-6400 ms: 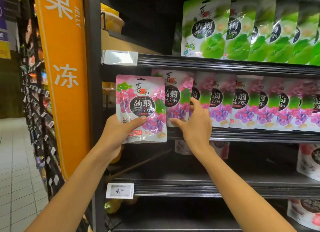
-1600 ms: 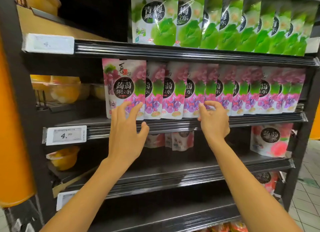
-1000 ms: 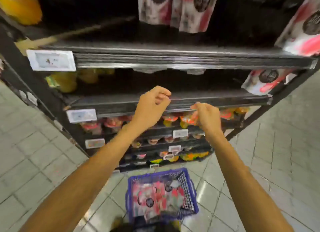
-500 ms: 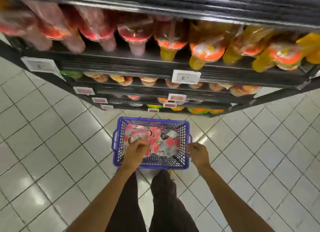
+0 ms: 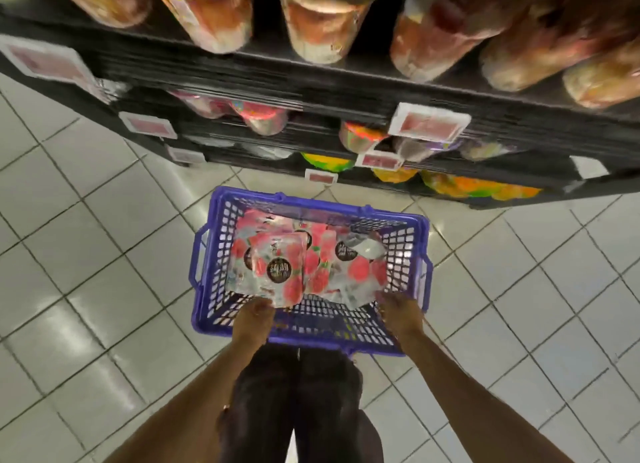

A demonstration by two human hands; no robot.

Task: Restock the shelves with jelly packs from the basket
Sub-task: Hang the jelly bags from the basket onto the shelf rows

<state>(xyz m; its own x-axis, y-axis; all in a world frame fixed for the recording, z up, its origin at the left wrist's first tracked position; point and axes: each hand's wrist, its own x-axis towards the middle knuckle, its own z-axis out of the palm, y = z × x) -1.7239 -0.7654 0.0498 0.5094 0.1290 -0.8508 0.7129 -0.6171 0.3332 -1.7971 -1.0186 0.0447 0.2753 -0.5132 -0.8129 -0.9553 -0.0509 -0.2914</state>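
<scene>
Step in hand: fetching stock from the basket (image 5: 311,203), which stands on the tiled floor (image 5: 86,255) just near of the black shelves (image 5: 311,88) and between the person's two arms. The basket holds a loose heap of pink-and-white jelly packs (image 5: 360,272), lying flat and overlapping. The left hand (image 5: 254,320) is at the near wall of the basket, with its fingers closed on the near edge of the uppermost pack (image 5: 278,272), which sits slightly proud of the heap. The right hand (image 5: 400,312) is at the near right corner, touching the edge of the packs there. Its fingertips are hidden against the film, so whether they are apart or clamped cannot be told. The far shelf goods and price tags (image 5: 429,121) are blurred and unreadable. Judgement: the pick is under way but no pack is clear of the basket. The next move calls for a firm hold on one or more packs, a clean lift clear of the rim without dragging neighbours out, then a rise to the matching shelf row. The slippery film and overlapping packs are the likely trouble.
</scene>
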